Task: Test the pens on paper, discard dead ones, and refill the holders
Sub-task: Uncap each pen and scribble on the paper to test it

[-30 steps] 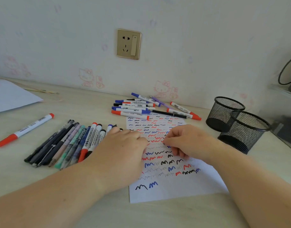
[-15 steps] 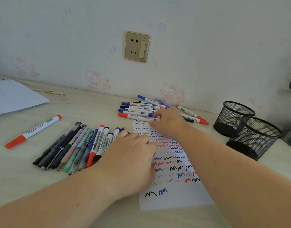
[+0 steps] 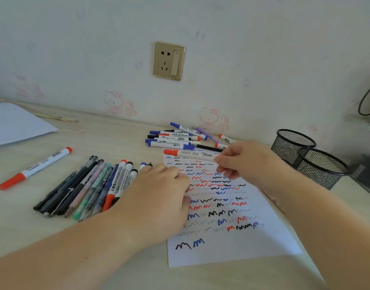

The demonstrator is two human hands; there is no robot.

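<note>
Red-capped white marker [image 3: 190, 154], printed barrel, pinched level by right hand [image 3: 245, 162].

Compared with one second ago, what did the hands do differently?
The right hand reached to the far pen pile, took a red-capped marker and now holds it over the paper's top edge. The left hand stayed pressing on the paper; the holders stayed put.
</note>
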